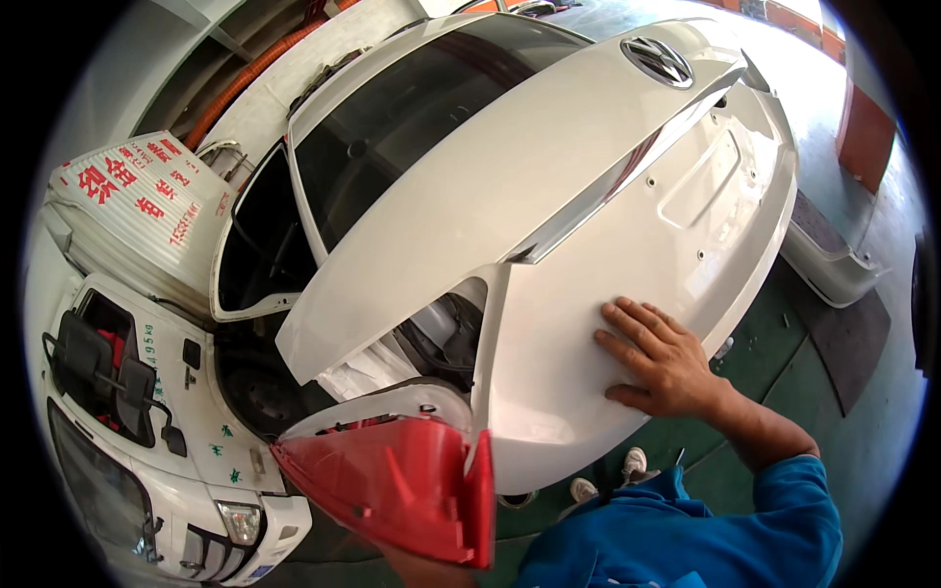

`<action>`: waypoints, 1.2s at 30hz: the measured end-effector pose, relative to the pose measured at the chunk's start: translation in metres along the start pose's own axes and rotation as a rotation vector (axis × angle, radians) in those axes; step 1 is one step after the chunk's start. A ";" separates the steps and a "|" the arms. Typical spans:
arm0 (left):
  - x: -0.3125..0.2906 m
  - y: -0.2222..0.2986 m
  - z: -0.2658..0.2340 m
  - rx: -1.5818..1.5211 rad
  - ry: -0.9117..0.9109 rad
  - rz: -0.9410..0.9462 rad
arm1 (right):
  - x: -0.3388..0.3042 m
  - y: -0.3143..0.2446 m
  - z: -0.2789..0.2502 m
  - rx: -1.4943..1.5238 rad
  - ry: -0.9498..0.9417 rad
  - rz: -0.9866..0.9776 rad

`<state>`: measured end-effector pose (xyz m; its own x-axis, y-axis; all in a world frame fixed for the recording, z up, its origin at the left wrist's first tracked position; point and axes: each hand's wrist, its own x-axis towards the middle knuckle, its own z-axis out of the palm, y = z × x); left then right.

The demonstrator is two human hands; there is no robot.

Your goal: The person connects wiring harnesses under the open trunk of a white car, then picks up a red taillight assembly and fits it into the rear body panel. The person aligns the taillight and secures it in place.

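A red tail light with a pale housing along its upper edge is held up beside the rear corner of a white car. Under it my left hand supports the light; the lens hides most of its fingers. Just above, an open lamp recess in the car body shows dark and white parts inside. Flat on the car's white tailgate, my right hand rests with its fingers spread, holding nothing.
At the left stands a white truck with black mirrors. Beyond the tailgate, a loose white bumper-like panel lies near a dark mat on the green floor. An orange hose runs along the back left.
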<state>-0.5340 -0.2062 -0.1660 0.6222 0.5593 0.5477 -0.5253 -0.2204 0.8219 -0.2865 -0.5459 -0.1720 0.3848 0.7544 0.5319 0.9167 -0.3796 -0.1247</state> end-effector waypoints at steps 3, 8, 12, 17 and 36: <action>-0.005 -0.007 -0.006 -0.485 0.039 -0.149 | -0.002 0.002 0.003 0.031 -0.015 -0.005; -0.021 -0.031 -0.030 -0.492 0.125 -0.120 | -0.007 0.003 0.005 0.068 -0.007 -0.029; -0.025 -0.039 -0.038 -0.398 0.104 -0.097 | -0.008 0.005 0.006 0.096 -0.015 -0.020; -0.028 -0.038 -0.028 -0.370 0.264 -0.141 | -0.006 0.003 0.006 0.101 -0.022 -0.006; -0.012 -0.026 -0.007 -0.379 0.265 -0.185 | 0.110 -0.062 -0.029 1.409 -0.009 0.605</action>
<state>-0.5319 -0.2016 -0.1948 0.5823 0.7560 0.2989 -0.6246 0.1808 0.7597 -0.3041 -0.4547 -0.0815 0.7219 0.6838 0.1065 -0.0207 0.1752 -0.9843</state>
